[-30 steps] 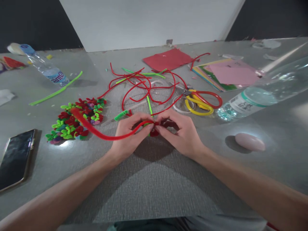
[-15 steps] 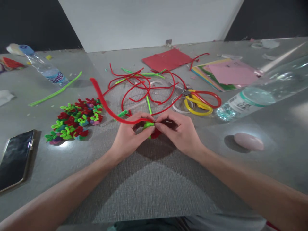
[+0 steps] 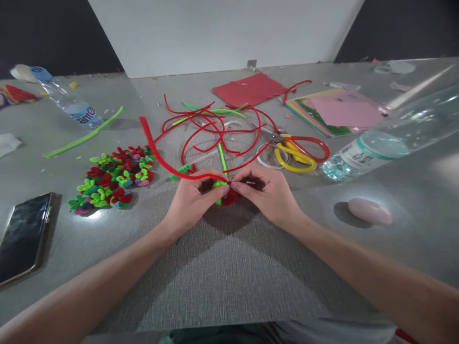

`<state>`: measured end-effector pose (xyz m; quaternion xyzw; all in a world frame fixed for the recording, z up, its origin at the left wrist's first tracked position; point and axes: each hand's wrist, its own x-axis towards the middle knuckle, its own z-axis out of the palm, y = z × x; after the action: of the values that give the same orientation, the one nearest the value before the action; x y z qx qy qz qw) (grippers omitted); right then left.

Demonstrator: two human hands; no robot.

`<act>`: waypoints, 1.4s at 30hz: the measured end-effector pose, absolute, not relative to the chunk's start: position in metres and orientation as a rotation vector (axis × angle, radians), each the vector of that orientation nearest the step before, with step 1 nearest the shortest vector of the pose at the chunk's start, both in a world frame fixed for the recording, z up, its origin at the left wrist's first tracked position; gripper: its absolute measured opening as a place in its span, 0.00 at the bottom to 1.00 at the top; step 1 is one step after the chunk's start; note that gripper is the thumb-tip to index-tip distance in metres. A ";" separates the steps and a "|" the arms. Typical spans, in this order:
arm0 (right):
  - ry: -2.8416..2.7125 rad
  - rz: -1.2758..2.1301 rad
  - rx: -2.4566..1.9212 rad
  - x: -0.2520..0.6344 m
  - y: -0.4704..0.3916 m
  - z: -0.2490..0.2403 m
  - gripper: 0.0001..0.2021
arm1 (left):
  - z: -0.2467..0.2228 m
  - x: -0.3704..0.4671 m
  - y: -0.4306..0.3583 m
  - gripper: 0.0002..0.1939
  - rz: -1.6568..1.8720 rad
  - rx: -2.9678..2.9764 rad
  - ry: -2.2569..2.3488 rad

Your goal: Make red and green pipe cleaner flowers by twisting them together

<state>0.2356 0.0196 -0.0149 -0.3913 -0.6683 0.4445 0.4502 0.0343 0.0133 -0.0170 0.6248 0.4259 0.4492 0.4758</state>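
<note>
My left hand [image 3: 191,200] is closed in a pinch on a small green fuzzy piece [image 3: 219,184], made of bent pipe cleaner. A long red pipe cleaner [image 3: 158,154] runs from between the fingertips over my left hand and curves up to the left. My right hand [image 3: 267,193] pinches the red pipe cleaner at the green piece, its fingertips nearly touching those of my left. Below the fingertips hangs a red loop [image 3: 228,198]. Just beyond stands out a thin green stem [image 3: 223,157]. Loose red pipe cleaners [image 3: 204,125] lie tangled behind both hands.
Small red and green pipe-cleaner pieces [image 3: 107,179] are heaped at left, near a phone [image 3: 27,234] and a bottle [image 3: 71,105]. Scissors [image 3: 297,150], paper sheets [image 3: 347,109], a large bottle [image 3: 373,148] and a pink oval object [image 3: 370,211] lie at right.
The free end of the red pipe cleaner has shifted slightly right. More of the red loop shows below the fingertips, and my left fingertips have moved slightly left.
</note>
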 end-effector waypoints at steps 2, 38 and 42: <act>-1.629 1.108 -0.978 0.236 0.020 -0.015 0.06 | -0.014 0.034 0.013 0.06 1.049 1.506 1.050; -1.392 1.458 -0.870 0.238 0.023 -0.012 0.15 | -0.012 0.037 0.008 0.10 0.887 1.334 0.873; -1.611 1.362 -0.897 0.236 0.022 -0.011 0.15 | -0.009 0.038 0.008 0.08 0.714 1.428 0.869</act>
<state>0.2358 0.0219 -0.0110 -0.3564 -0.6404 0.5415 0.4119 0.0379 0.0083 -0.0089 0.6197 0.3773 0.3097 0.6145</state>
